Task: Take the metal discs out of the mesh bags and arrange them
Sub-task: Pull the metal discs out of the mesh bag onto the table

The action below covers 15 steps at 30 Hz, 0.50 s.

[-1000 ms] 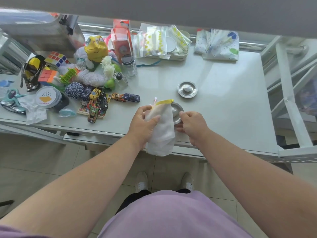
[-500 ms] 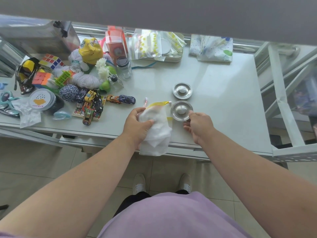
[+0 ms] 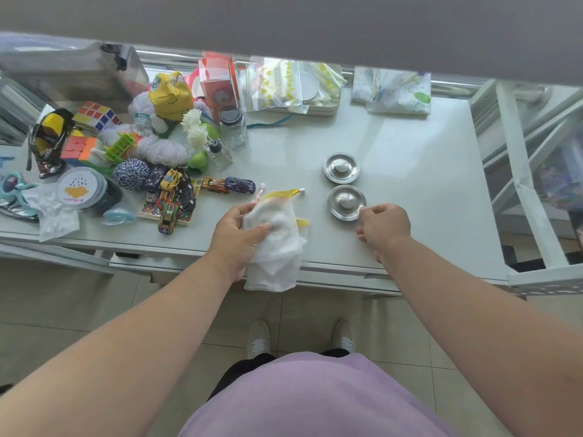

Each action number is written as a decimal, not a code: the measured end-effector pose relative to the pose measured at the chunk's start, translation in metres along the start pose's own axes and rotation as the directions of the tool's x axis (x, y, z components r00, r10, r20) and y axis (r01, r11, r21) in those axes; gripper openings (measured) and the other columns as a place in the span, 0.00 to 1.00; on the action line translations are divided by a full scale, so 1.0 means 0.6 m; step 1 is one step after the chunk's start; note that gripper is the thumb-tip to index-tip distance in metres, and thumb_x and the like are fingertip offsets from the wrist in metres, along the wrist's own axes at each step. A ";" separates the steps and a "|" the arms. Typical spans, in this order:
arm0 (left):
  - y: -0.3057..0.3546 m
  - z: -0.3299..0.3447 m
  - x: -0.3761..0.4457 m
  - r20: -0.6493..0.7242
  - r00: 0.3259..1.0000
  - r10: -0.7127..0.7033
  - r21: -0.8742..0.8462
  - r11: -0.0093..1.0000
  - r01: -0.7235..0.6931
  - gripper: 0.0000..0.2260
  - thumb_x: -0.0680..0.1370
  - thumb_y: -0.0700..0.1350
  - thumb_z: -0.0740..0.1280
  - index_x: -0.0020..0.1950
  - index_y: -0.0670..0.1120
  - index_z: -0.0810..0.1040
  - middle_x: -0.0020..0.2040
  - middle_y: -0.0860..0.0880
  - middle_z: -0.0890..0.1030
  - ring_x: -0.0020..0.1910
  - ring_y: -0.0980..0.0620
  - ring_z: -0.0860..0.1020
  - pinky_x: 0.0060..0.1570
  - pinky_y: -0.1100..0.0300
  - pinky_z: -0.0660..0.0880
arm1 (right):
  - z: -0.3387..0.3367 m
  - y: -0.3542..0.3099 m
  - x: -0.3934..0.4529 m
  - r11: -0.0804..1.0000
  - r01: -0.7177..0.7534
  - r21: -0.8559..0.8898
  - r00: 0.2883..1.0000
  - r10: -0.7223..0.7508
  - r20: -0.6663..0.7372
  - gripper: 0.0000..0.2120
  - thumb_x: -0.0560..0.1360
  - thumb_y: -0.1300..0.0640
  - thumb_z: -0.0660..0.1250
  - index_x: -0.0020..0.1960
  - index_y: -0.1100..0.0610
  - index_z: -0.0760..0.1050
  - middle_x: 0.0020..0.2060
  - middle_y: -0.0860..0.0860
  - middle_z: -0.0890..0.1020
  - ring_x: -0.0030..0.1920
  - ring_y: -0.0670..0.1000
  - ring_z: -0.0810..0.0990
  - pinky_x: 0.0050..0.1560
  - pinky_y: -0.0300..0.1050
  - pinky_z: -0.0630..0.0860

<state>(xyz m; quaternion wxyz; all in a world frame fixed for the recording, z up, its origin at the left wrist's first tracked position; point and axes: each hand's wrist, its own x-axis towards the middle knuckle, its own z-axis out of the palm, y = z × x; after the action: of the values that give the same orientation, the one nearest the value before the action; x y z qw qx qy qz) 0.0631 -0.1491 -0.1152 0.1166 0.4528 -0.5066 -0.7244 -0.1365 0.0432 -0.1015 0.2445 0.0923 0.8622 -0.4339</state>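
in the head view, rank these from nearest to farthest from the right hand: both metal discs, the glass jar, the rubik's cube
1. Near metal disc: at the right hand's fingertips, just left of it.
2. Far metal disc: directly behind the first.
3. Glass jar: further back and left, at the clutter's edge.
4. Rubik's cube: far left, back of the table.

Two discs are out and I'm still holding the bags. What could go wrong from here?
1. The mesh bags in the left hand hang past the table edge; anything still inside could drop to the floor.
2. The right hand touches the near disc, which sits close to the far disc; a nudge could knock them together.
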 end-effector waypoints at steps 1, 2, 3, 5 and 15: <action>0.000 -0.002 0.001 0.007 1.000 -0.010 -0.005 1.000 0.010 0.21 0.74 0.38 0.81 0.65 0.51 0.82 0.60 0.45 0.87 0.56 0.44 0.87 0.55 0.45 0.86 | 0.002 0.000 -0.013 0.999 0.033 -0.017 0.999 -0.034 -0.021 0.10 0.78 0.48 0.68 0.48 0.55 0.79 0.37 0.55 0.86 0.34 0.53 0.85 0.35 0.46 0.80; 0.001 -0.005 0.002 0.014 1.000 -0.023 -0.008 1.000 0.023 0.20 0.75 0.38 0.80 0.64 0.51 0.83 0.60 0.45 0.87 0.56 0.44 0.87 0.55 0.45 0.86 | 0.008 0.000 -0.028 0.997 0.070 -0.012 0.997 -0.070 -0.021 0.09 0.77 0.48 0.68 0.47 0.53 0.80 0.37 0.54 0.85 0.34 0.53 0.84 0.34 0.45 0.77; 0.001 -0.007 0.004 0.018 0.999 -0.035 -0.011 0.999 0.035 0.18 0.75 0.37 0.79 0.62 0.51 0.84 0.59 0.44 0.87 0.55 0.44 0.87 0.55 0.46 0.85 | 0.016 -0.002 -0.046 0.995 0.097 0.006 0.995 -0.097 0.024 0.08 0.77 0.49 0.69 0.46 0.53 0.81 0.36 0.52 0.84 0.32 0.51 0.82 0.31 0.42 0.75; -0.002 -0.010 0.008 0.018 0.999 -0.047 -0.012 0.999 0.047 0.15 0.77 0.36 0.78 0.61 0.49 0.85 0.59 0.43 0.87 0.55 0.42 0.86 0.52 0.48 0.85 | 0.041 -0.004 -0.083 0.992 0.112 0.063 0.974 -0.122 0.191 0.06 0.78 0.53 0.71 0.47 0.56 0.84 0.35 0.51 0.82 0.27 0.47 0.76 0.28 0.40 0.71; -0.001 -0.030 0.012 0.091 0.993 -0.076 0.075 0.995 0.069 0.16 0.71 0.42 0.78 0.59 0.45 0.89 0.58 0.37 0.88 0.50 0.42 0.86 0.59 0.38 0.84 | 0.114 0.001 -0.118 0.945 -0.172 0.277 0.906 0.041 0.421 0.19 0.74 0.47 0.77 0.55 0.63 0.84 0.43 0.54 0.88 0.31 0.48 0.74 0.29 0.41 0.71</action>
<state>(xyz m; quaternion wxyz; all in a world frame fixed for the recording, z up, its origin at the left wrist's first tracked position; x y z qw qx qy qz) 0.0730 -0.1644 -0.1207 0.0500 0.4404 -0.5202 -0.7301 -0.0518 -0.0071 -0.1007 0.4260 0.0840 0.7068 -0.5585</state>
